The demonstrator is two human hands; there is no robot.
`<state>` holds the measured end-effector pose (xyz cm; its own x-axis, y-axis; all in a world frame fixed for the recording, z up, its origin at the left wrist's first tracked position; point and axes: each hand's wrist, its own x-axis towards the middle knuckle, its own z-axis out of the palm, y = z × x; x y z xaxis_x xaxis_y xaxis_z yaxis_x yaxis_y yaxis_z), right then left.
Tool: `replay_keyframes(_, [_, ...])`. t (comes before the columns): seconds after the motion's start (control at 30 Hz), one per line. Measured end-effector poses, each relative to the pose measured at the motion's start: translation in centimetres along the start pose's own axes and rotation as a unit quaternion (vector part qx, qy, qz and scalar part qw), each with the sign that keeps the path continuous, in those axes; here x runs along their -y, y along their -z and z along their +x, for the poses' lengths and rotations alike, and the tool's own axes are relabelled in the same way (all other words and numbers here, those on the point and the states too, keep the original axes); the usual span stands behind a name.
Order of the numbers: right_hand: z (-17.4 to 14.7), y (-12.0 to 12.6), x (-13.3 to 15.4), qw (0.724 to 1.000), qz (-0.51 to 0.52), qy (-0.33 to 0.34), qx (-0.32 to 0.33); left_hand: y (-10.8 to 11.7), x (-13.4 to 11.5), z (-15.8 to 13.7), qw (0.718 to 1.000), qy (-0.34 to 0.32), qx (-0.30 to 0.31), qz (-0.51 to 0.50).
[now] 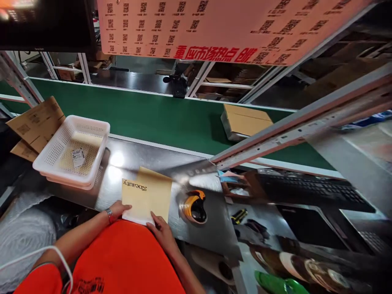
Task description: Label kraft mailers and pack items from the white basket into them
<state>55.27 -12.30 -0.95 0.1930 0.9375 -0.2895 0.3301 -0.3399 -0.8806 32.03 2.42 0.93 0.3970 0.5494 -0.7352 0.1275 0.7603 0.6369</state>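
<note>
A flat pale yellow piece of packaging (147, 202), printed with the word "beauty" upside down to me, lies over the metal table against my front. Whether it is a carton or a bag I cannot tell. My left hand (119, 209), with a watch on the wrist, grips its near left edge with the thumb on top. At the near edge, farther right, my right hand (162, 233) is closed on the same piece, its other fingers partly hidden. Beside it on the right sits an orange and black tape dispenser (196, 207) with a roll of tape.
White perforated baskets (101, 157) are stacked at left, a labelled packet (79, 157) inside. Cardboard (39, 122) leans behind them. Across the back runs a green conveyor (159, 118) carrying a box (246, 120). A metal post (263, 141) slants at right, near a keyboard (312, 190).
</note>
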Motion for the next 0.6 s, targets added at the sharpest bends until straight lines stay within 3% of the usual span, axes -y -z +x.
replay_keyframes(0.2, [2.4,1.6,5.3,0.997,-0.013,0.026,-0.067,-0.4,-5.5,-2.0,0.985,0.14,0.03,-0.097])
replay_keyframes(0.3, [3.3,2.2,6.9,0.993,-0.035,0.034,-0.103,-0.6,-7.7,-3.1,0.978,0.17,0.037,-0.114])
replay_keyframes(0.43, [4.3,2.9,7.8,0.988,-0.062,0.022,-0.139,-1.0,-9.3,-4.1,0.971,0.201,0.034,-0.128])
replay_keyframes(0.6, [4.5,4.6,7.9,0.987,-0.11,0.063,-0.102,-0.8,-9.9,-4.1,0.973,0.202,0.04,-0.1])
